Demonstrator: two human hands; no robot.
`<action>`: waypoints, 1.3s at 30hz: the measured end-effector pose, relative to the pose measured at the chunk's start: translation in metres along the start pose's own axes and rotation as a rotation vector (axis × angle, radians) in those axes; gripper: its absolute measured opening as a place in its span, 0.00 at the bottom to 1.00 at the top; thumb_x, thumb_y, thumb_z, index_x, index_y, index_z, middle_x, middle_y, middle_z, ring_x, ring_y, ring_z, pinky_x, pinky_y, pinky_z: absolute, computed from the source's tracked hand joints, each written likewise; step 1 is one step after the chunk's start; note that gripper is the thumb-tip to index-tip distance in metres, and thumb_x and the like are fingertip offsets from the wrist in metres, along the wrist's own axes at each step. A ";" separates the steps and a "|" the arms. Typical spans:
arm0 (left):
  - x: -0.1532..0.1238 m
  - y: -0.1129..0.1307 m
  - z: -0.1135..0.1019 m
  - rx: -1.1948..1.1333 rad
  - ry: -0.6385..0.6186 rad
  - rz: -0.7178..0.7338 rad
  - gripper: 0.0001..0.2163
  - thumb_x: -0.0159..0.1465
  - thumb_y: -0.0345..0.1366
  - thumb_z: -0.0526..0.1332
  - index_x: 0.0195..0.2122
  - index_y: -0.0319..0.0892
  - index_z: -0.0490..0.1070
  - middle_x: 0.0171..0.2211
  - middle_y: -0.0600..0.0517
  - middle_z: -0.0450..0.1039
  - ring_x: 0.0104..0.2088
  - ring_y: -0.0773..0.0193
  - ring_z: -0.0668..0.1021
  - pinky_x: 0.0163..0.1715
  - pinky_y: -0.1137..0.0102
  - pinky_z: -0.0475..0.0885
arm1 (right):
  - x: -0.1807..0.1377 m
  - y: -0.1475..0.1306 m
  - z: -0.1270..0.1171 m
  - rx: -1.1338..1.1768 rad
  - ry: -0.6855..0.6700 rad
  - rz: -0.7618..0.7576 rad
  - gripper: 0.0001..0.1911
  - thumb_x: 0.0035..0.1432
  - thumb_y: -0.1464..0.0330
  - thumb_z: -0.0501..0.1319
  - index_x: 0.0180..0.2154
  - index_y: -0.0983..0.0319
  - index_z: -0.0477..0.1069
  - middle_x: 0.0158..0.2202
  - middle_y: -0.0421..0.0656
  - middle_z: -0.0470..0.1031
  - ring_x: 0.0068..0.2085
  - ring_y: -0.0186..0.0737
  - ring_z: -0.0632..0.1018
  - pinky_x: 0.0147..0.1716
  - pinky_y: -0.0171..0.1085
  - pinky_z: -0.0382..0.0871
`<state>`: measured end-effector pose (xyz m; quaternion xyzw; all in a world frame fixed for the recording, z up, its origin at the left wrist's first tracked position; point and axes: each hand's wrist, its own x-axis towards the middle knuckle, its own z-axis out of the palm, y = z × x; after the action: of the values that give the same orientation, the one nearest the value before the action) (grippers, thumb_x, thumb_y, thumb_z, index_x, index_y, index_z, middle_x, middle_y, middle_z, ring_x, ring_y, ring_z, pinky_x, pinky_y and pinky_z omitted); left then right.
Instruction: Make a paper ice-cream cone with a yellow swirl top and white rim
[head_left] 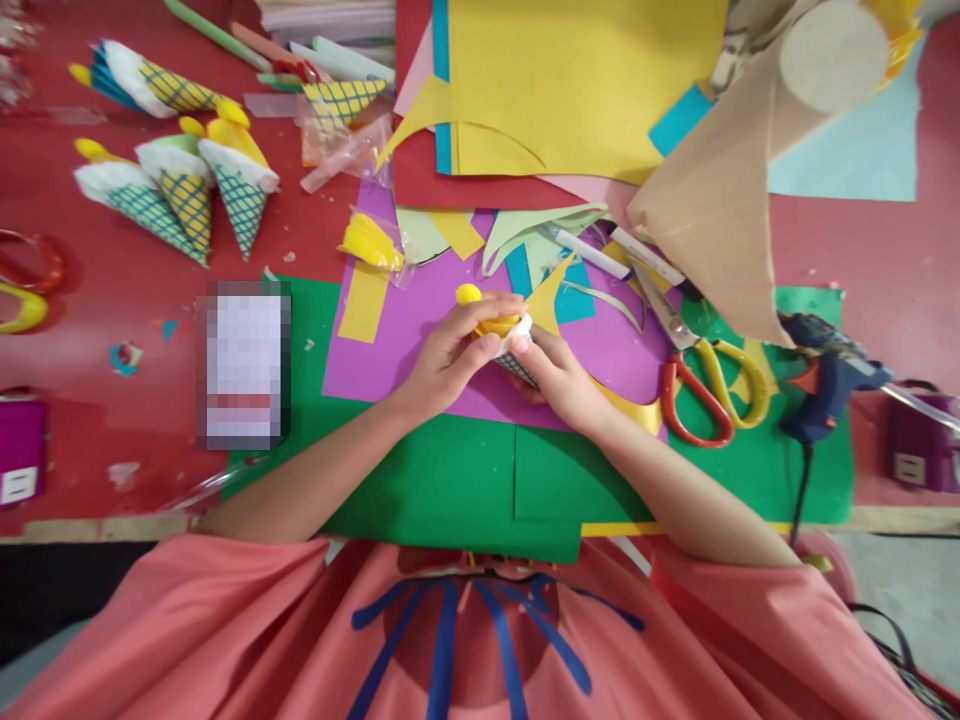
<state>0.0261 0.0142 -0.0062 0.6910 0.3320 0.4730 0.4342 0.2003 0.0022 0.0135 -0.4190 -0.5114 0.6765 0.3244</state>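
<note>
Paper cone (504,330) pinched between left hand (446,355) and right hand (561,382), forearms converging; both grips hold it.

Shows a red worktop (127,330). Bears a green sheet (450,480) at the near edge, a dark red sheet (420,185) beyond, paper cones (187,195) far left.

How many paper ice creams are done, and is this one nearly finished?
Done: several paper cones with white tops and yellow bits lie at the upper left. In hand: the left hand and right hand hold one more cone, yellow piece already on. Left: probably more, since a bag of yellow pieces waits nearby.
</note>
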 end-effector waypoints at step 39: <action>-0.003 0.000 0.000 0.128 0.064 0.068 0.19 0.74 0.48 0.47 0.60 0.56 0.68 0.54 0.54 0.76 0.55 0.62 0.78 0.57 0.63 0.77 | 0.002 -0.006 0.001 0.053 -0.021 -0.036 0.25 0.60 0.45 0.59 0.38 0.60 0.74 0.34 0.43 0.73 0.43 0.41 0.75 0.35 0.33 0.71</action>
<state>0.0253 0.0117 -0.0076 0.7126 0.3517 0.4871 0.3622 0.1984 0.0046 0.0194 -0.3940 -0.5043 0.6881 0.3421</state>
